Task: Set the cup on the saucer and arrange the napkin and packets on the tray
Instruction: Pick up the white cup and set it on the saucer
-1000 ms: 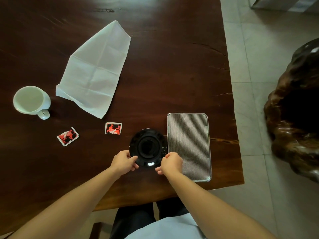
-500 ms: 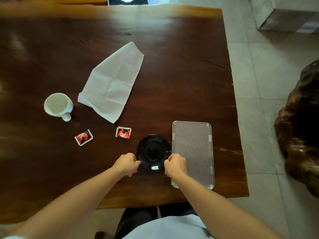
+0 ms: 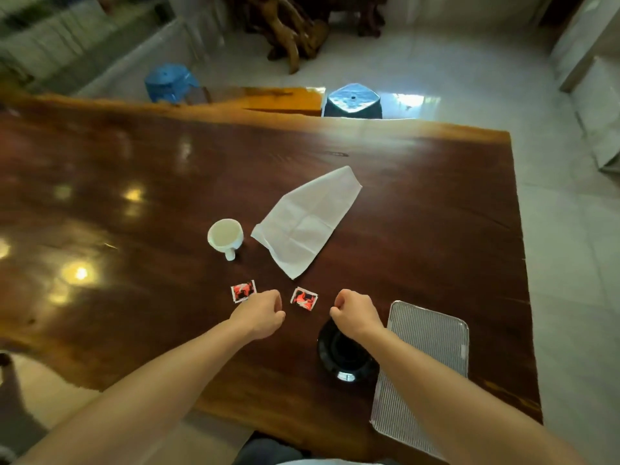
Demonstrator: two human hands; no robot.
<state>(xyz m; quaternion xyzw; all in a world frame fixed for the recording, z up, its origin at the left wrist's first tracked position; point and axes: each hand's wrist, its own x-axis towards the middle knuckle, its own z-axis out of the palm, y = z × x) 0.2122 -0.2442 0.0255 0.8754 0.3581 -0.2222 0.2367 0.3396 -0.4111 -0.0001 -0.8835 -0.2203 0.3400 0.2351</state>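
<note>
Cup (image 3: 225, 237) wasn't on saucer (image 3: 345, 360) yet. My left hand (image 3: 261, 315) and right hand (image 3: 356, 317) loosely curled, gripping nothing. Next up, grabbing cup.

A dark glossy wood table (image 3: 419, 209) fills the middle of the frame, with light spots at left. Beyond it, pale floor tiles (image 3: 469, 82), two blue stools (image 3: 167, 82) (image 3: 353, 99) and a gnarled root piece (image 3: 288, 31) at top.
</note>
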